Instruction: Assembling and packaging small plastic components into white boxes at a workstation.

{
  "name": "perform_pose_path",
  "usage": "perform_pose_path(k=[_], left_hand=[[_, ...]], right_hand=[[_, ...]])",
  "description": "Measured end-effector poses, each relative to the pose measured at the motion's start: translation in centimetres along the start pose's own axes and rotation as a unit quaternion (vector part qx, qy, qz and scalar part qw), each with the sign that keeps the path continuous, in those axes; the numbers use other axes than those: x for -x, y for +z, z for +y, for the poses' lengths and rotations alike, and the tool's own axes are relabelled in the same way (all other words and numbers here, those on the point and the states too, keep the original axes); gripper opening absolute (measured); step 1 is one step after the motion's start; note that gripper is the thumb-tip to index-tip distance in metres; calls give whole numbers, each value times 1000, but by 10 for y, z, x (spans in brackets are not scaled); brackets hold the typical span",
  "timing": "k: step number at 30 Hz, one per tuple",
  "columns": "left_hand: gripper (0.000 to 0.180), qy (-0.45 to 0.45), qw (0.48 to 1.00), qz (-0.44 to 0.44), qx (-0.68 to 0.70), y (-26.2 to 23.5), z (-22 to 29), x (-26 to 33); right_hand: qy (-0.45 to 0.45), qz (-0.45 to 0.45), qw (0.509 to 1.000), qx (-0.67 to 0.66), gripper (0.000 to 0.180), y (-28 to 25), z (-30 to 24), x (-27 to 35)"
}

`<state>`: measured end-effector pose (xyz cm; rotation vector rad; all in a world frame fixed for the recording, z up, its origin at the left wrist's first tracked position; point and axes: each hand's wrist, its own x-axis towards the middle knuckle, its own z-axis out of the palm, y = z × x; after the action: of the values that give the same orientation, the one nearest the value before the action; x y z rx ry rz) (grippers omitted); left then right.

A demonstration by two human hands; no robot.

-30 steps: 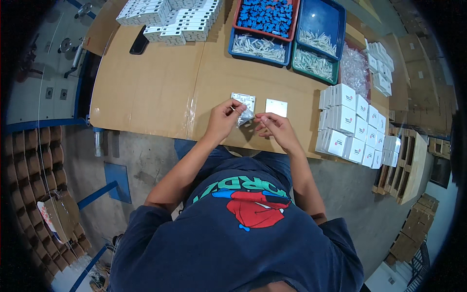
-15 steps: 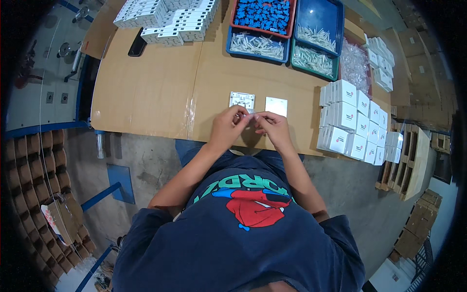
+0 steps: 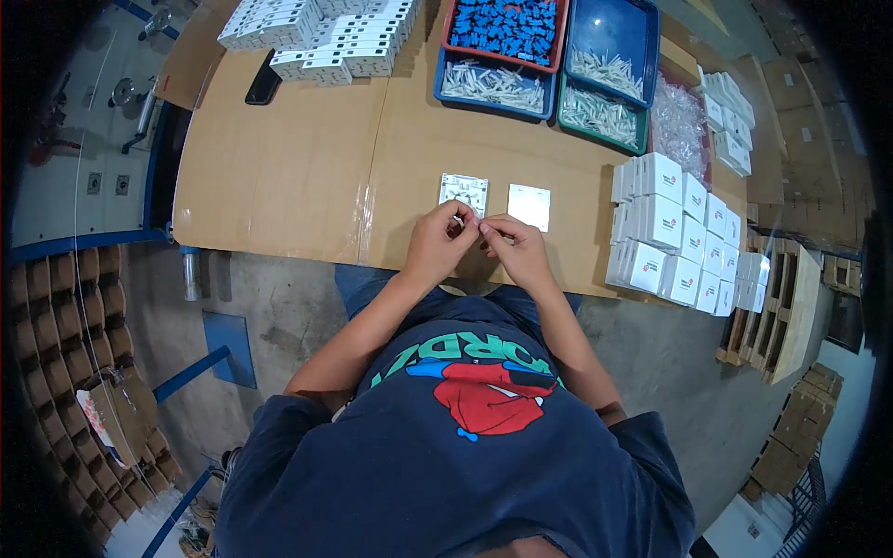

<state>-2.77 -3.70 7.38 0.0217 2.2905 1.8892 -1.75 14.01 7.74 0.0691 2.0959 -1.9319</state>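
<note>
Over the front edge of the cardboard-covered table, my left hand [image 3: 438, 240] and my right hand [image 3: 521, 249] meet fingertip to fingertip. Both are closed in a pinch, and whatever sits between the fingers is too small and hidden to name. Just beyond my left fingers lies a white square frame piece [image 3: 464, 188] with small fittings on its face; my hand covers its near part. A plain white square plate [image 3: 529, 206] lies beside it, just past my right hand.
At the back stand trays of blue parts [image 3: 502, 30], clear plugs [image 3: 491, 88] and more plugs [image 3: 600, 121]. Clear plastic bags [image 3: 679, 121] fill a bin. Stacked white boxes [image 3: 662, 223] line the right edge. White units [image 3: 326, 46] and a black phone [image 3: 263, 84] lie far left.
My right hand has turned slightly and its fingers have drawn closer together against the left fingertips. My left hand has barely moved. The frame piece and plate stay in place.
</note>
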Motion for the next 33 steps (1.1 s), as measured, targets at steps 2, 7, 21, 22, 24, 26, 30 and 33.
perform_pose_path(k=[2, 7, 21, 22, 24, 26, 30, 33], left_hand=[[10, 22, 1000, -13, 7, 0, -2, 0], [9, 38, 999, -13, -12, 0, 0, 2], [15, -11, 998, -16, -55, -5, 1, 2], [15, -12, 998, -16, -58, -4, -1, 2], [15, -16, 998, -16, -61, -3, -4, 3], [15, 16, 998, -6, -65, -2, -3, 3], [14, 5, 995, -15, -95, -5, 2, 3], [16, 121, 973, -14, -195, -9, -7, 1]], right_hand=[[1, 6, 1000, -7, 20, 0, 6, -1], [5, 35, 999, 37, 18, 0, 10, -3], [-94, 42, 984, 143, 11, 2, -1, -1], [-101, 48, 984, 141, 13, 3, -2, 0], [-106, 53, 983, 139, 15, 5, -5, 2], [-123, 47, 974, 185, 17, 5, -8, 2], [-202, 20, 938, 281, 22, -1, 3, 0], [-143, -17, 952, 271, 24, -4, 3, -2]])
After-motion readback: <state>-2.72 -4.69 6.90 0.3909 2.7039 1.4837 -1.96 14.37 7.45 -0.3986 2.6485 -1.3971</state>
